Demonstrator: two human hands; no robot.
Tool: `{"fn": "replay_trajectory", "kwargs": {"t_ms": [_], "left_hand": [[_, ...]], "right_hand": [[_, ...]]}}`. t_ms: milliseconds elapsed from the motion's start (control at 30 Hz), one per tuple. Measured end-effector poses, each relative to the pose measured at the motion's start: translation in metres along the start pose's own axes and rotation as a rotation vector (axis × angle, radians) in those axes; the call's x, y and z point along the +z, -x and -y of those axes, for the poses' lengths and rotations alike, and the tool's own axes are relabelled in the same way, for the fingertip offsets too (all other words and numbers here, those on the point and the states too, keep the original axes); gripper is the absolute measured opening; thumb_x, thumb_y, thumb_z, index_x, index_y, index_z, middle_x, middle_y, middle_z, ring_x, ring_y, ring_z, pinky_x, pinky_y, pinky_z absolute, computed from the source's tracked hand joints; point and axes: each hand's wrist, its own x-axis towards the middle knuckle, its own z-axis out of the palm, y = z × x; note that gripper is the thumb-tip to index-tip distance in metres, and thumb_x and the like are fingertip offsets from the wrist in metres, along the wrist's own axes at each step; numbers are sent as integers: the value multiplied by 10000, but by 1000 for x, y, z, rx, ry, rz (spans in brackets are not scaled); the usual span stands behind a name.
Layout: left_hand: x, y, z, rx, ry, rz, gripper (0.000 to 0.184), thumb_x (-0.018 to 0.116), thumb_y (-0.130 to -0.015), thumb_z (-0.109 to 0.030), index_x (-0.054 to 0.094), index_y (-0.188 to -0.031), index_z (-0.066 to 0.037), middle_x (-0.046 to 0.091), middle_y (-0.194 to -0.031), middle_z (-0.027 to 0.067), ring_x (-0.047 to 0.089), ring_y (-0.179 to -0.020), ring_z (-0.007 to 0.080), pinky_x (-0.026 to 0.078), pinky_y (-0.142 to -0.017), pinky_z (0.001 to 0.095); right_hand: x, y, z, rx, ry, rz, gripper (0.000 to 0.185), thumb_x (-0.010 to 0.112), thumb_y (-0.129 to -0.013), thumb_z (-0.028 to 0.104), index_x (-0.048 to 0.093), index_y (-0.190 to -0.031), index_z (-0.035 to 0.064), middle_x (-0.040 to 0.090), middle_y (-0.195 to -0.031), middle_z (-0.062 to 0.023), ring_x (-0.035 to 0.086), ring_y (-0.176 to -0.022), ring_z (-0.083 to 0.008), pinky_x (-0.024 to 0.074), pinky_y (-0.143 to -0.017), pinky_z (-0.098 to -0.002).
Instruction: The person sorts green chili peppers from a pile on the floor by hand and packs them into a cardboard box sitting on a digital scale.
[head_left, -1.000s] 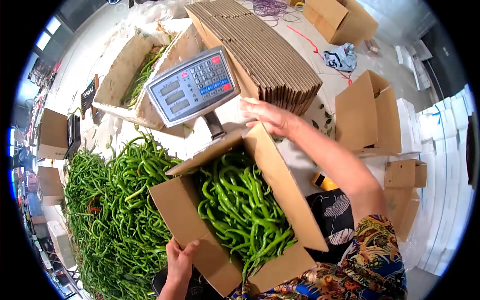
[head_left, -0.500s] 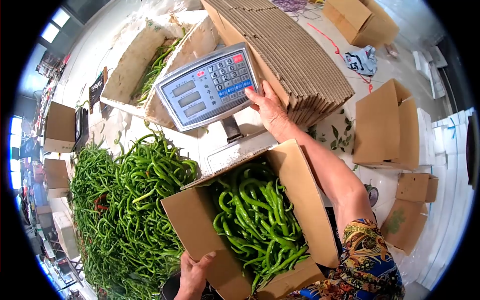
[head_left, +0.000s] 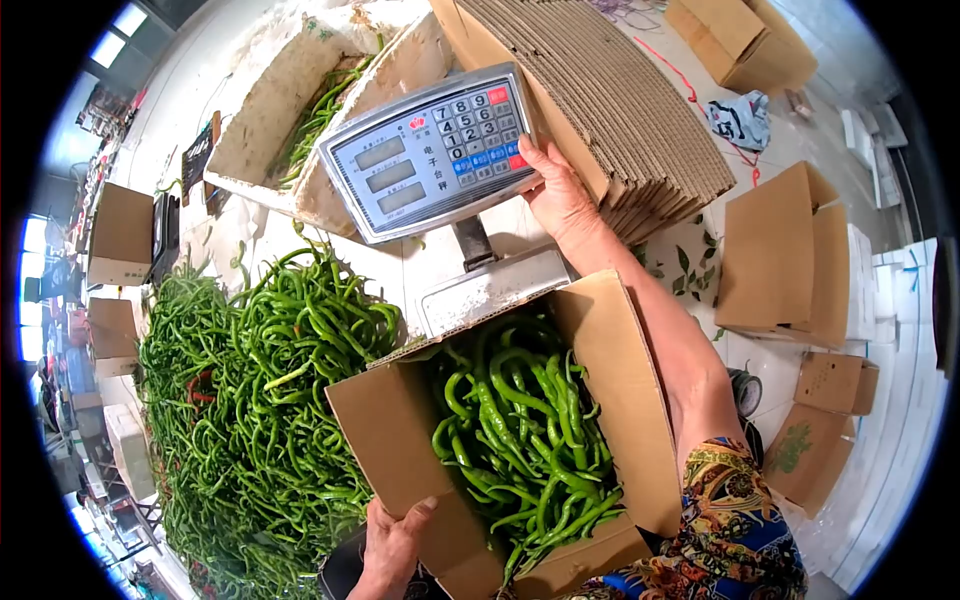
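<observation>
An open cardboard box [head_left: 378, 430] full of long green chili peppers [head_left: 530, 420] stands at the bottom centre. My left hand [head_left: 392, 545] closes on its left flap, thumb laid over the cardboard. Beyond the box is the keypad and display panel of an electronic scale [head_left: 410, 165], mounted on a short post over a metal base. At the panel's right edge, beside the blue and red keys, my right hand [head_left: 562, 195] has its fingers on the edge. The displays are too faint to read. The base is partly hidden by the box.
A big heap of green peppers [head_left: 260, 420] lies to the left. Behind the scale is a white foam box [head_left: 250, 150] with some peppers, next to a stack of flattened cardboard [head_left: 610, 100]. Open cartons [head_left: 765, 250] and a roll of tape [head_left: 745, 392] are at the right.
My right hand's fingertips have moved slightly up along the scale panel's right edge, uncovering the lower keys. The view has shifted a little. My left hand keeps its hold on the flap.
</observation>
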Motion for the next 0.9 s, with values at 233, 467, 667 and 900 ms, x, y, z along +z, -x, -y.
{"fn": "replay_trajectory", "kwargs": {"t_ms": [233,467,667,900], "left_hand": [[1,0,2,14,-23,-12,166,648,-872,-91,657,-1001,13,665,-851,25,591,-763,104,484,-700,278],[1,0,1,-24,-27,-34,152,653,-883,-108,655,-990,0,655,-863,18,586,-774,101,482,-714,274],[0,0,-4,-6,-81,9,148,657,-888,-119,658,-979,-2,652,-863,15,581,-765,100,481,-700,266],[-1,1,2,-19,-23,-3,303,700,-849,-151,616,-1096,3,669,-941,58,620,-827,141,508,-743,290]], "right_hand": [[2,1,1,-67,36,56,503,677,-906,268,506,-1350,105,609,-1219,-29,528,-1137,-155,382,-1015,-348],[6,1,6,-133,182,77,557,646,-926,355,489,-1378,70,594,-1242,-45,511,-1156,-157,375,-1032,-341],[3,-1,3,-153,214,72,514,651,-923,362,534,-1333,75,621,-1186,-39,534,-1103,-145,417,-982,-331],[-2,8,4,-7,321,3,622,603,-927,473,478,-1369,54,569,-1263,-51,523,-1118,-160,426,-963,-337]]}}
